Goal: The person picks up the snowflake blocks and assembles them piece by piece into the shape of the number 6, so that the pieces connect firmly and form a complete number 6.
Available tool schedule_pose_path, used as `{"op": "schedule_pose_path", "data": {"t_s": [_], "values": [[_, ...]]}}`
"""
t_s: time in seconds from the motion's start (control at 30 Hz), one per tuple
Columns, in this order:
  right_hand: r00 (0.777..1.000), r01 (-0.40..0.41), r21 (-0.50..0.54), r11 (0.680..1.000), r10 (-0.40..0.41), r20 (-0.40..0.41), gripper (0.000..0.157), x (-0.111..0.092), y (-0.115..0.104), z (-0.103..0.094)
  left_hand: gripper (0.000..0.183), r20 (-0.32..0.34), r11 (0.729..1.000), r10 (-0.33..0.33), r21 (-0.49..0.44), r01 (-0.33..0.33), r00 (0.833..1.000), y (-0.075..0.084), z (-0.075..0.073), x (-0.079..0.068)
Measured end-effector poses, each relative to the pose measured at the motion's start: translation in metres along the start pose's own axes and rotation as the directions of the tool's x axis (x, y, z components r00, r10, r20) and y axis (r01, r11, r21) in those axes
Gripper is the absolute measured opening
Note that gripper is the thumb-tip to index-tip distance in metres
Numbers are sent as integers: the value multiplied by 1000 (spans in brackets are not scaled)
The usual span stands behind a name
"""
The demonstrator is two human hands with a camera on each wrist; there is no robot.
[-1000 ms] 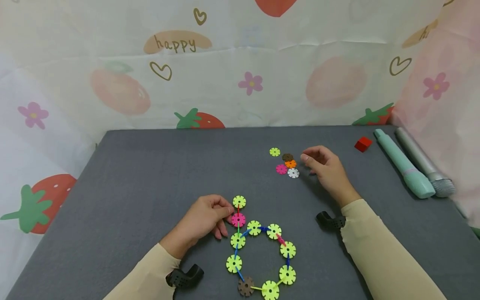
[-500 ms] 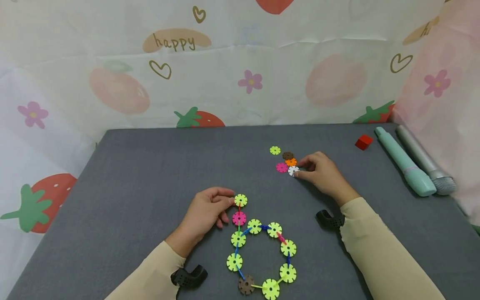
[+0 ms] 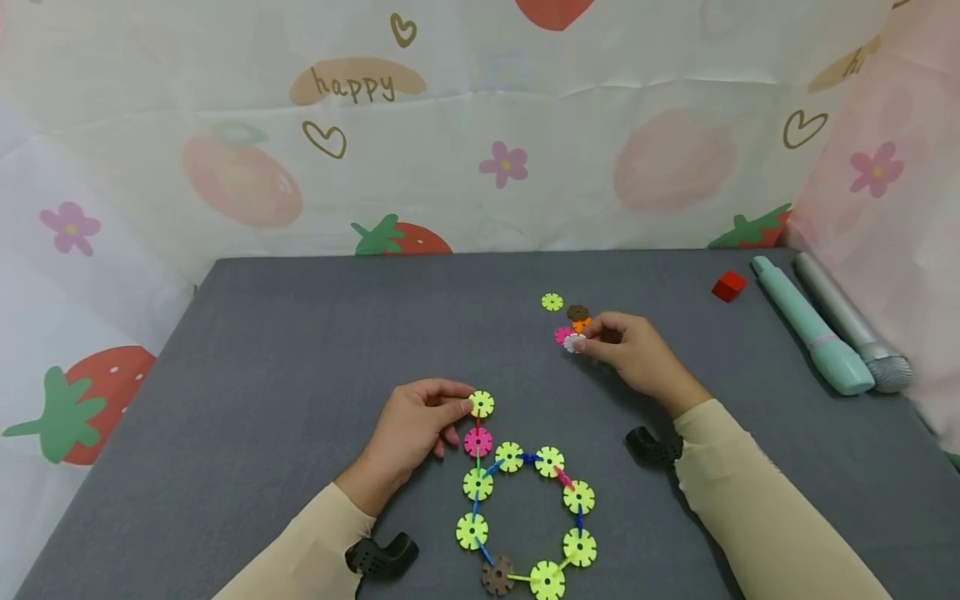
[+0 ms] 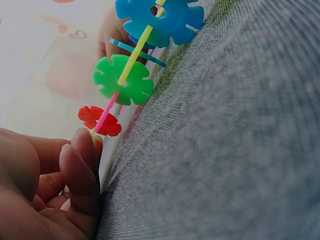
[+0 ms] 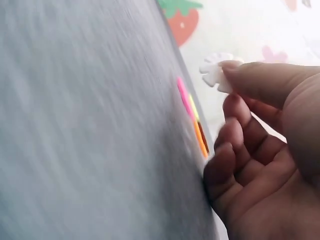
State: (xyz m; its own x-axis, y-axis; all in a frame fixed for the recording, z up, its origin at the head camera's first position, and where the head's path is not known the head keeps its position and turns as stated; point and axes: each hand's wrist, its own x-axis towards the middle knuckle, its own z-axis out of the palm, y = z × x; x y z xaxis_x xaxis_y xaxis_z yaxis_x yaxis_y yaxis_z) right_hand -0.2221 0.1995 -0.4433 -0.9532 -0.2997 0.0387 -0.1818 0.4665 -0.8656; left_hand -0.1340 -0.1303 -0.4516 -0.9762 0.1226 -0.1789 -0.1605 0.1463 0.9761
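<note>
In the head view, a ring of notched plastic building discs (image 3: 509, 457), mostly yellow-green, joins edge to edge with thin coloured connecting pieces. A short branch with a pink disc (image 3: 477, 442) rises from its upper left. My left hand (image 3: 408, 425) pinches the yellow-green end disc (image 3: 482, 404) of that branch. Farther off, my right hand (image 3: 637, 354) holds a white notched disc (image 5: 216, 70) between thumb and forefinger, raised off the cloth in the right wrist view. Linked discs (image 4: 122, 80) stretch past the left fingertips in the left wrist view, where their colours look different.
Loose discs lie near my right hand: yellow-green (image 3: 552, 302), brown (image 3: 577, 312), orange (image 3: 581, 326) and pink (image 3: 562, 335). A red block (image 3: 729, 287), a mint-green microphone-shaped object (image 3: 813, 329) and a silver microphone (image 3: 855, 325) lie at the back right of the grey cloth (image 3: 322, 333).
My right hand has moved left to the loose discs and picked up the white one. My left hand has shifted up from beside the pink disc to the branch's yellow-green end disc.
</note>
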Motion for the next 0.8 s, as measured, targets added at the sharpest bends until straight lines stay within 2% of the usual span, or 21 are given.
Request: {"op": "schedule_pose_path", "data": {"t_s": [0.2,0.43,0.8], "values": [[994,52,66,996,-58,95,10,-1,-12,18,18,-1,1000,14,-7,-14,1000,3,0,-2],[968,99,66,993,-112,225,5,-5,-26,40,18,-12,1000,12,3,-12,1000,4,1,-2],[955,158,78,984,-172,241,5,-10,-32,67,17,-13,1000,6,0,-6,1000,4,2,-1]]}}
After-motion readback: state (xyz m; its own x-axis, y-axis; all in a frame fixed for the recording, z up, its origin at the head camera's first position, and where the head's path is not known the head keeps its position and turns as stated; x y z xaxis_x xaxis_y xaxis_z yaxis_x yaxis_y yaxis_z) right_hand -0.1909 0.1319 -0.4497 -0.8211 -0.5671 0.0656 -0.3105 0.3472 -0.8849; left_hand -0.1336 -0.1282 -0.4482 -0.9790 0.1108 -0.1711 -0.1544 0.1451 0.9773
